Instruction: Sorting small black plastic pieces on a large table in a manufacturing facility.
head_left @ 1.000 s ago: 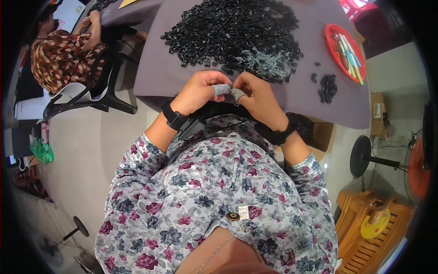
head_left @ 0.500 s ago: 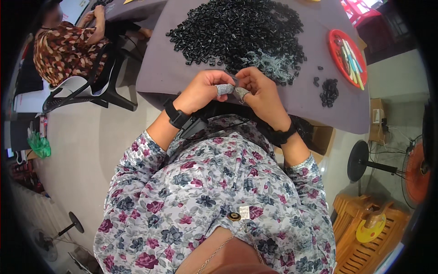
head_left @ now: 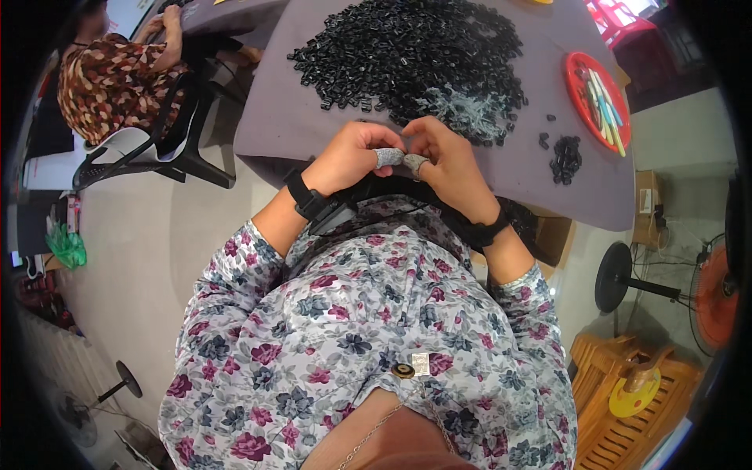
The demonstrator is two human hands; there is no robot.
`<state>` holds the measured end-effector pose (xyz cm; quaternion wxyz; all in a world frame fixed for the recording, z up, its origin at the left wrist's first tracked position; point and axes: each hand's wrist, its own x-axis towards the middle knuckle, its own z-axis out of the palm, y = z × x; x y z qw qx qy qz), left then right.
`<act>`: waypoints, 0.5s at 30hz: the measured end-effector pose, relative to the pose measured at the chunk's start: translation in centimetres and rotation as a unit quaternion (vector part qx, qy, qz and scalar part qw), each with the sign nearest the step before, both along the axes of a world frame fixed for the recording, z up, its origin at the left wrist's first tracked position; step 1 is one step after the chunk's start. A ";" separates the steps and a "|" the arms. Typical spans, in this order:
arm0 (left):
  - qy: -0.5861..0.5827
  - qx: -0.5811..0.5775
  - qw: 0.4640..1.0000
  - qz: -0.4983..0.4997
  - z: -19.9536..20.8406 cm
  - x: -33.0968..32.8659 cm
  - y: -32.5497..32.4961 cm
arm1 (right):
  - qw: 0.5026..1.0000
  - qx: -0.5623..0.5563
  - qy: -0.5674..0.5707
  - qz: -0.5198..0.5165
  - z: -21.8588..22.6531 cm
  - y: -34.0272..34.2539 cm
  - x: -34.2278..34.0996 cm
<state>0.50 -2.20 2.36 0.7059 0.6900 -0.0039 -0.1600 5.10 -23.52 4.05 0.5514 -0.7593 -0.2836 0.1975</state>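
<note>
My left hand [head_left: 350,156] and my right hand [head_left: 449,162] meet at the table's near edge, fingertips almost touching. Both thumbs wear grey wraps. The fingers of each hand are pinched together around something small and dark, mostly hidden by the fingertips; I cannot make out what it is. Just beyond my hands spreads a large heap of small black plastic pieces [head_left: 399,55]. At its near right side lies a tangle of pale grey scraps [head_left: 462,110]. A smaller cluster of black pieces [head_left: 565,159] sits to the right of my right hand.
A red oval tray [head_left: 573,95] holding several slim-handled tools stands at the right edge of the grey-covered table [head_left: 270,117]. A person [head_left: 117,86] sits on a chair at the far left. On the right are a pedestal fan [head_left: 717,290] and a wooden chair [head_left: 627,423].
My hands stay at the same spot, with only slight finger shifts; the wrapped thumbs have turned a little. The heap and tray look unchanged.
</note>
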 end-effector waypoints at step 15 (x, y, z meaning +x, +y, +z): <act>-0.002 -0.061 0.991 0.117 0.0 -0.7 3.5 | 0.984 -0.022 -0.171 -0.045 0.1 0.6 2.8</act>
